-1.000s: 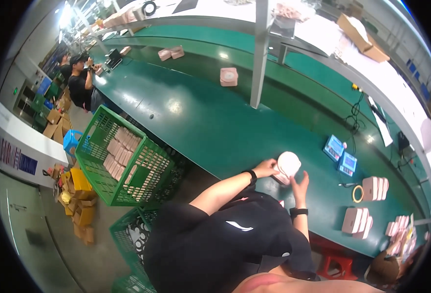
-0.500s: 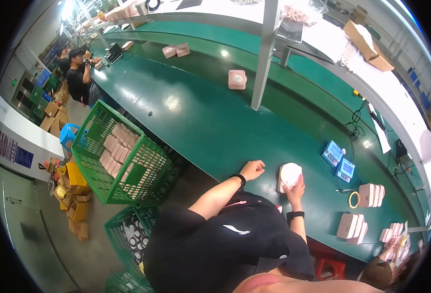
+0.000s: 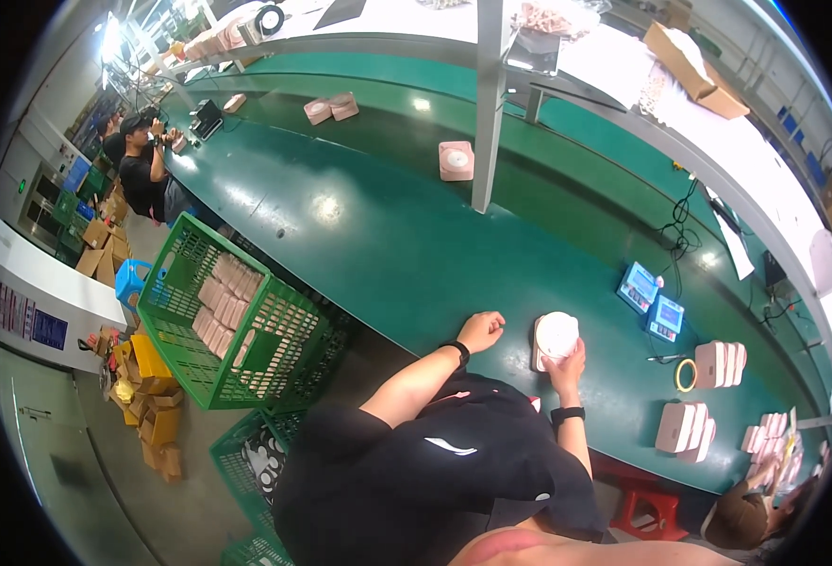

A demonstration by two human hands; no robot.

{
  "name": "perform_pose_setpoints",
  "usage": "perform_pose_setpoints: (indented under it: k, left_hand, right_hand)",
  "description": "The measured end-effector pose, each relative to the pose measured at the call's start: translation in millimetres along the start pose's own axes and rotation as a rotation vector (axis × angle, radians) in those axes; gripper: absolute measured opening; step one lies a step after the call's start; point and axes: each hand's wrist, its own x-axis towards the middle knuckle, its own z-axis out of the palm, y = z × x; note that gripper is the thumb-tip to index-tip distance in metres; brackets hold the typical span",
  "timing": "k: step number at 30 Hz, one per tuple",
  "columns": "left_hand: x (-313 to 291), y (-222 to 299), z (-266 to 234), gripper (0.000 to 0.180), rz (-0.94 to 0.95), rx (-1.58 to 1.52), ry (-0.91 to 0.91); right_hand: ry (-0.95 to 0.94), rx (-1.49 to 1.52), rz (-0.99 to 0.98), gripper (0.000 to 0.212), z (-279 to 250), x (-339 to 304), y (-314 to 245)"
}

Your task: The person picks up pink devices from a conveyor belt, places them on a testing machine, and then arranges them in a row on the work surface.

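My right hand [image 3: 564,366] has its fingers round the edge of a white round piece [image 3: 557,334], which lies over a pale pink square case [image 3: 538,351] on the green table. Whether the round piece is fixed to the case or apart from it, I cannot tell. To the left of these, my left hand [image 3: 481,332] hovers or rests by the table's near edge. Its fingers are curled in a loose fist, with nothing visible in them.
Two blue-screened devices [image 3: 653,301], a yellow ring [image 3: 686,375] and stacks of pink cases [image 3: 685,427] lie to the right. Left stands a green crate [image 3: 210,316] of pink pieces. A shelf post [image 3: 489,113] rises ahead; co-workers [image 3: 142,170] are far left, another person lower right.
The whole view has shifted slightly. My right hand keeps its hold on the round piece, and my left hand stays curled in nearly the same place.
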Motion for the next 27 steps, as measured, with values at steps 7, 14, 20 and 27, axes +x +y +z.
perform_pose_setpoints:
  k: [7,14,20,27]
  left_hand:
    - [1.1,0.6,0.4,0.015,0.003,0.012,0.002]
    - [0.6,1.7,-0.2,0.015,0.002,0.023,0.019]
    - [0.8,1.9,1.2,0.015,0.003,0.012,0.007]
    - [0.5,0.6,1.3,0.015,0.013,0.028,0.026]
  right_hand:
    - [-0.004,0.013,0.037,0.099,-0.6,1.0,-1.8]
    - [-0.026,0.09,0.07,0.097,-1.4,1.5,-6.3]
    - [0.006,0.029,0.027,0.102,-1.1,-1.0,-4.8]
    - [-0.023,0.026,0.027,0.103,-2.5,-0.5,-6.8]
